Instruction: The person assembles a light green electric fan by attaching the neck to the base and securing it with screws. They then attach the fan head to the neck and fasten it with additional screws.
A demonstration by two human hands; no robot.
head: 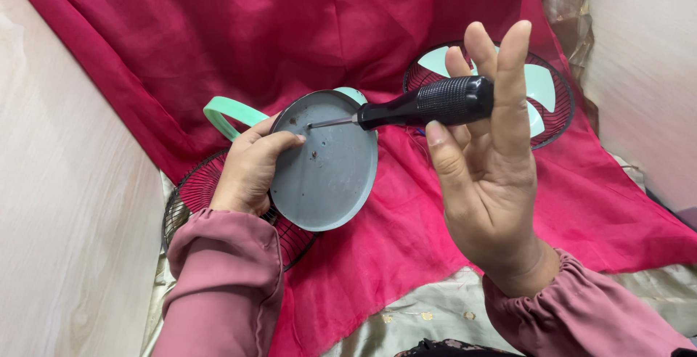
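My left hand (250,168) grips the left rim of a round grey metal plate (330,175), thumb pressed on its face, holding it tilted upright. My right hand (483,161) holds a screwdriver (428,104) with a black ribbed handle between thumb and fingers, the fingers stretched upward. The thin metal tip touches the plate's upper face near my left thumb. A mint green ring (229,114) shows behind the plate. Pink sleeves cover both wrists.
A red cloth (406,234) covers the surface and drapes up behind. A black wire fan guard (190,197) lies under my left hand. Another wire guard with pale green blades (541,88) lies at the back right. Light walls stand on both sides.
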